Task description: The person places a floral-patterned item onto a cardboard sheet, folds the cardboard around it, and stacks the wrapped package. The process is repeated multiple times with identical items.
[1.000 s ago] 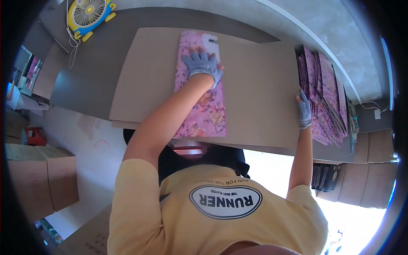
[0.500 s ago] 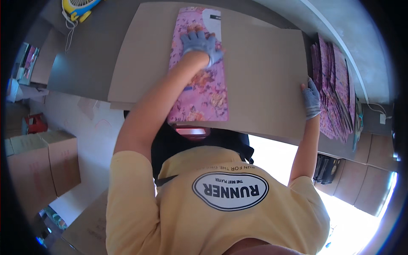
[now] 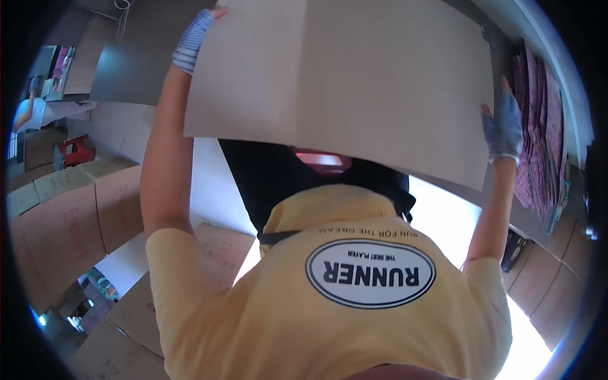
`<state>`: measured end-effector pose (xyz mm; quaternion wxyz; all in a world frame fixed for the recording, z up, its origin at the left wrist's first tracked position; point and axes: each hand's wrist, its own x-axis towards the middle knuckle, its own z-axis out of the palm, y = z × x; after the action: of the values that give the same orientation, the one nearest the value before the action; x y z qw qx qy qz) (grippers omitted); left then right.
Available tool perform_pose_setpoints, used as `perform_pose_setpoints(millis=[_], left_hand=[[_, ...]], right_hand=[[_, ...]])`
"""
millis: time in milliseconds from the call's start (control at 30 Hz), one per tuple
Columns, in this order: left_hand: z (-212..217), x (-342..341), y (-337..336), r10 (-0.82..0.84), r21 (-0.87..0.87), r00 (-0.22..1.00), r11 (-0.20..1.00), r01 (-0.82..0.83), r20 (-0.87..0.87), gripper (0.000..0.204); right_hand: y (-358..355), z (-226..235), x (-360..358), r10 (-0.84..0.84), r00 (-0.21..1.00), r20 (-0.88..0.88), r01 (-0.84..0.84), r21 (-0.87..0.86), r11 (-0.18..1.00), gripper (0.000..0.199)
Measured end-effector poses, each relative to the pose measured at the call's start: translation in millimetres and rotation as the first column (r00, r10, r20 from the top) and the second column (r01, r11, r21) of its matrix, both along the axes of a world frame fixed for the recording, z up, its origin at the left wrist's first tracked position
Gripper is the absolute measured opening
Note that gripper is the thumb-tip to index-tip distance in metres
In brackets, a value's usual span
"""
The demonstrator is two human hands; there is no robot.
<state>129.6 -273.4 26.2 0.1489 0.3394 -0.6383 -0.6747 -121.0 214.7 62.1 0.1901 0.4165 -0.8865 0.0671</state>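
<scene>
A large plain cardboard sheet (image 3: 354,82) is raised in front of me and fills the upper middle of the view. My left hand (image 3: 193,41), in a striped grey glove, grips its upper left edge. My right hand (image 3: 503,126), gloved the same way, holds its right edge lower down. The sheet has a vertical crease near its middle. The pink patterned pack that lay on it is hidden. My yellow shirt (image 3: 342,304) fills the lower part of the view.
A stack of pink patterned packs (image 3: 538,120) lies on the grey table (image 3: 133,69) to the right. Brown cardboard boxes (image 3: 63,221) stand at the lower left, with a red stool (image 3: 76,152) behind them. Another person (image 3: 28,111) is at the far left.
My left hand left the pink pack and took the sheet's left edge. Both hands lifted the cardboard toward me, so it now covers the pack and much of the table.
</scene>
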Motion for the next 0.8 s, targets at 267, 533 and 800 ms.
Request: perform_pose_setpoints(millis=[267, 533, 800], left_hand=[[-78, 1, -69, 0.006, -0.061, 0.989, 0.998, -0.015, -0.15, 0.038], [-47, -21, -10, 0.122, 0.115, 0.975, 0.988, -0.102, -0.187, 0.031], [39, -44, 79, -0.117, 0.152, 0.956, 0.975, 0.163, -0.269, 0.034]], right_hand=[[-183, -56, 154, 0.815, 0.52, 0.257, -0.79, -0.217, 0.573, 0.029], [-188, -63, 155, 0.818, 0.538, 0.205, -0.772, -0.27, 0.575, 0.029], [-191, -63, 155, 0.794, 0.541, 0.279, -0.746, -0.276, 0.606, 0.029]])
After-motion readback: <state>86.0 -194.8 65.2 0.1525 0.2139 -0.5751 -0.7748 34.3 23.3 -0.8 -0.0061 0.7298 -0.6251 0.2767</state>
